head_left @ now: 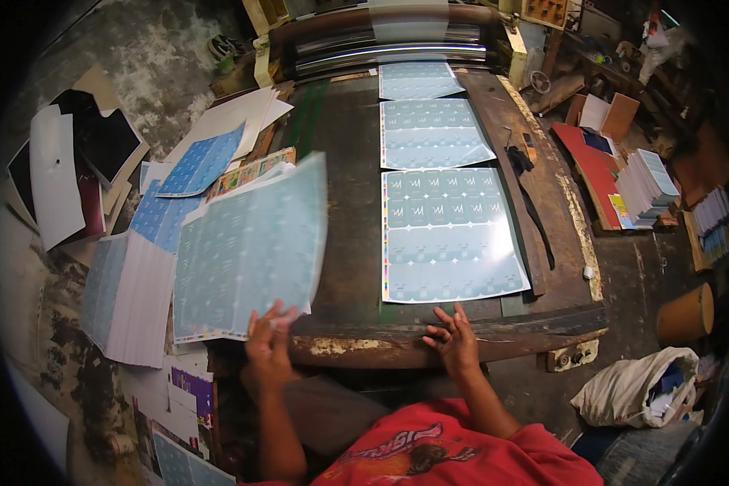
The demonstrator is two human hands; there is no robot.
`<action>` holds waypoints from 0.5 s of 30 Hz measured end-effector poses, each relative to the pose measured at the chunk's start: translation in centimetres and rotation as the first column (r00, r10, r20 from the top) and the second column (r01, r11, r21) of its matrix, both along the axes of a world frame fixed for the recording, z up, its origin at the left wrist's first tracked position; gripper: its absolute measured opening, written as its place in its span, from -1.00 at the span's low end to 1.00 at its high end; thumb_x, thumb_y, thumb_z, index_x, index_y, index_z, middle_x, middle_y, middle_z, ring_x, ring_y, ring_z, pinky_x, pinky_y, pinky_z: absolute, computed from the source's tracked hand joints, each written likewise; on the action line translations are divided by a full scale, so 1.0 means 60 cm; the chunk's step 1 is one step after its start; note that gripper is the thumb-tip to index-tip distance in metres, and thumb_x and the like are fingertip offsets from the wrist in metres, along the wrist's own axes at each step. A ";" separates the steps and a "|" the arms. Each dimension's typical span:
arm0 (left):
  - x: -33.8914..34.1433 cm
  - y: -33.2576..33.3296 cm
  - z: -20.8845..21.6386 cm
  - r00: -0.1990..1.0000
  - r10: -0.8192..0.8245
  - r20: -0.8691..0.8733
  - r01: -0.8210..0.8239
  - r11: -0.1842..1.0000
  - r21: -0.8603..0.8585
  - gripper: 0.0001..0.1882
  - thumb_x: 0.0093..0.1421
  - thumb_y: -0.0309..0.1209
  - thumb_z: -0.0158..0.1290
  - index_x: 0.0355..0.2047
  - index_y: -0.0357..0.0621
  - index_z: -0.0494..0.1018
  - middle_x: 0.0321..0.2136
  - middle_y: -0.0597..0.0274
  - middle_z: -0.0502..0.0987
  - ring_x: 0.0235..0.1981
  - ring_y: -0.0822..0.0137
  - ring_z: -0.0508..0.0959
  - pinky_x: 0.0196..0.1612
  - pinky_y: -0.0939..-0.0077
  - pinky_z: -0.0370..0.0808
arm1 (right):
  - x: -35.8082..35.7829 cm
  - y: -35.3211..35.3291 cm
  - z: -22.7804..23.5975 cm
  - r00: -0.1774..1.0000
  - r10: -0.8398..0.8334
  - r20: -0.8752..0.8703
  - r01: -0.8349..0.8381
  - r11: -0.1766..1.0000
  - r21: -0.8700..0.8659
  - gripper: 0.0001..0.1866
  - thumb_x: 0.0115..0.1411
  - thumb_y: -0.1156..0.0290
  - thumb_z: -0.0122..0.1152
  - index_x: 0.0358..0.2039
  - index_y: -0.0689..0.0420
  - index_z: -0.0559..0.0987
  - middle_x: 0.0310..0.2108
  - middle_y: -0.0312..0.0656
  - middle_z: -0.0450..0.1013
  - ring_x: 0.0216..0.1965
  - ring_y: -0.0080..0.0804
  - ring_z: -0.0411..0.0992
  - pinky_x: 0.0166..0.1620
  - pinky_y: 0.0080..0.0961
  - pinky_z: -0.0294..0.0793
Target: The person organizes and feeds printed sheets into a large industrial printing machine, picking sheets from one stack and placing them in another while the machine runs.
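Note:
My left hand [270, 344] is at the lower edge of a pale teal printed sheet [247, 251], its slightly blurred fingers pinching that edge. The sheet slants over the left side of the machine's bed, its right side raised and smeared by motion. With fingers spread and nothing in them, my right hand [455, 338] hovers by the front edge of the dark bed [344, 235]. Just beyond it lies a glossy printed sheet [449, 235]. Two more sheets follow in line, a middle sheet [433, 134] and a far sheet [417, 81] near the rollers [393, 55].
Left of the bed stand a thick stack of prints [142, 300] and blue printed sheets [202, 162]. A dark strap [530, 202] lies along the bed's right side. Farther right are bundled prints [648, 186], a brown cylinder [686, 314] and a white sack [636, 389].

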State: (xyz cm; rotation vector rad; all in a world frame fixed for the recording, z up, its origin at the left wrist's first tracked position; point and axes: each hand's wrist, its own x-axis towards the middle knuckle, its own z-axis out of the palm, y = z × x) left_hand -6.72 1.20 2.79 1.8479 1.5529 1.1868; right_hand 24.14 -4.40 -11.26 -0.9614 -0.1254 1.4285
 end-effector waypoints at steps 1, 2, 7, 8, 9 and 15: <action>0.008 -0.006 0.010 0.992 -0.111 -0.063 0.112 0.994 0.009 -0.69 0.39 -0.18 -0.03 -0.17 -0.07 0.63 -0.14 0.24 0.67 0.16 0.13 0.48 0.39 0.05 -0.05 | 0.005 0.001 0.002 0.998 0.059 -0.019 -0.058 0.997 0.048 -0.29 0.39 0.11 -0.02 0.42 0.06 -0.01 0.15 -0.05 0.38 -0.16 -0.31 0.48 -0.03 -0.21 0.53; 0.014 -0.013 0.014 0.969 -0.215 -0.124 0.218 0.976 0.007 -0.71 0.38 -0.20 -0.02 -0.19 -0.01 0.65 -0.17 0.28 0.68 0.18 0.12 0.48 0.40 -0.03 -0.10 | 0.013 0.000 0.006 0.992 0.123 -0.035 -0.120 0.988 0.094 -0.30 0.38 0.10 -0.01 0.41 0.09 0.04 0.13 -0.04 0.38 -0.15 -0.31 0.48 -0.03 -0.21 0.53; 0.039 -0.034 0.008 0.790 -0.592 -0.160 0.587 0.805 -0.085 -0.83 0.26 -0.17 0.13 -0.26 0.16 0.67 -0.15 0.35 0.67 0.25 0.07 0.40 0.38 -0.25 -0.26 | 0.026 -0.001 0.048 0.934 0.355 0.021 -0.348 0.900 0.262 -0.34 0.27 0.11 0.15 0.27 0.21 0.25 0.00 -0.06 0.42 -0.17 -0.34 0.47 -0.09 -0.31 0.52; 0.050 -0.038 0.009 0.745 -0.634 -0.205 0.629 0.771 -0.100 -0.83 0.24 -0.16 0.16 -0.25 0.19 0.67 -0.13 0.35 0.67 0.27 0.05 0.38 0.38 -0.27 -0.28 | 0.023 -0.005 0.051 0.945 0.325 0.034 -0.326 0.932 0.158 -0.36 0.25 0.14 0.17 0.24 0.21 0.27 -0.02 -0.07 0.42 -0.18 -0.35 0.47 -0.13 -0.33 0.51; 0.060 -0.045 0.012 0.701 -0.671 -0.241 0.658 0.739 -0.144 -0.74 0.20 -0.12 0.18 -0.16 0.14 0.66 -0.05 0.33 0.63 0.30 0.02 0.34 0.38 -0.28 -0.23 | 0.020 -0.010 0.058 0.954 0.295 0.052 -0.297 0.953 0.053 -0.38 0.24 0.16 0.19 0.21 0.22 0.29 -0.04 -0.08 0.42 -0.19 -0.35 0.47 -0.17 -0.34 0.51; 0.033 -0.001 0.006 0.876 -0.225 -0.427 0.284 0.955 0.080 -0.49 0.17 -0.15 0.21 0.07 -0.13 0.51 0.18 0.11 0.45 0.31 -0.03 0.29 0.34 -0.09 0.12 | 0.047 -0.055 -0.001 0.953 0.289 0.090 -0.278 0.953 -0.117 -0.55 0.24 0.20 0.20 -0.01 0.27 0.40 -0.30 -0.09 0.50 -0.43 -0.33 0.48 -0.40 -0.42 0.43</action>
